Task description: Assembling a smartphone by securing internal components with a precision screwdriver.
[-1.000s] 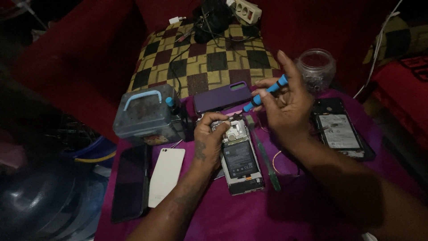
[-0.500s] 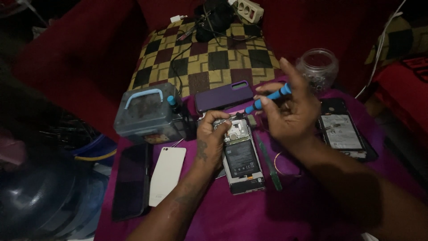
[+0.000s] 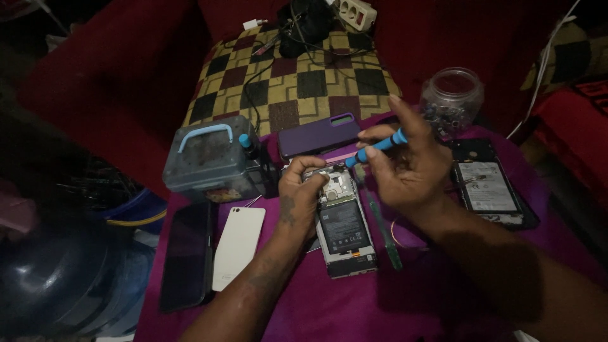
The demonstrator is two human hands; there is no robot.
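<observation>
The opened phone (image 3: 342, 223) lies back-up on the purple cloth (image 3: 354, 304), battery and boards exposed, directly in front of me. My left hand (image 3: 302, 193) rests on its upper left corner, fingers curled down onto the frame to steady it. My right hand (image 3: 405, 166) pinches the blue-handled screwdriver (image 3: 373, 149) between thumb and fingers, index finger extended above the handle.

Change over the last second: the screwdriver handle has dropped from a raised, steep angle to a lower, flatter one, and the tip now sits at the phone's top edge, close to my left fingertips. My reading is that the tip is being seated on a fastener near the camera end; the contact point itself is too small to confirm.

Around the phone: a purple case (image 3: 320, 135) just above, a green pry tool (image 3: 384, 231) beside its right edge, a second opened phone (image 3: 487, 188) further right, a white back cover (image 3: 239, 246) and a dark phone (image 3: 187, 254) to the left, a grey box (image 3: 211, 158), and a clear jar (image 3: 451, 95).
</observation>
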